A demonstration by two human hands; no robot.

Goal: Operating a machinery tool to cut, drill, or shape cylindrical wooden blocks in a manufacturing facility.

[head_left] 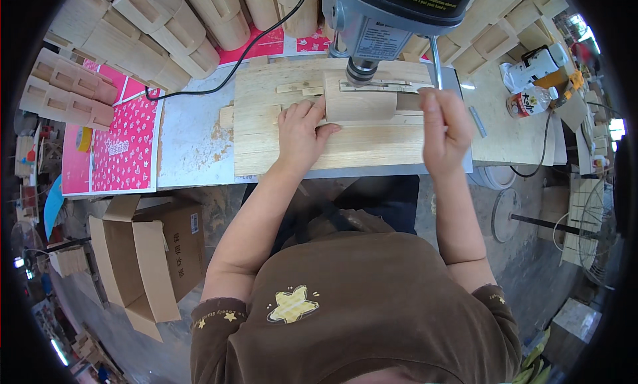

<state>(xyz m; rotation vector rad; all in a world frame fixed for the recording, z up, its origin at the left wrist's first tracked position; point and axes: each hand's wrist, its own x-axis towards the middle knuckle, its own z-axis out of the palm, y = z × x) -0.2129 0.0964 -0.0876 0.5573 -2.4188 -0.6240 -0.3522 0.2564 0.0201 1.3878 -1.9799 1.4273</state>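
A pale wooden block with a rounded top (362, 106) lies on a flat wooden board (266, 151), under the chuck (361, 71) of a grey drill press (382, 21). My left hand (300, 130) holds the block's left end, fingers at the side and thumb along the near edge. My right hand (446, 128) is closed at the lower end of the drill press's metal lever (436, 59), just right of the block. The drill tip is hard to make out against the block. Thin wooden strips (299, 89) lie behind my left hand.
Shaped wooden pieces (169, 35) crowd the back left, and more (495, 41) stand back right. A black cable (229, 75) crosses the table. At right are a bottle (531, 102) and a blue stick (477, 121). An open cardboard box (149, 251) sits below left.
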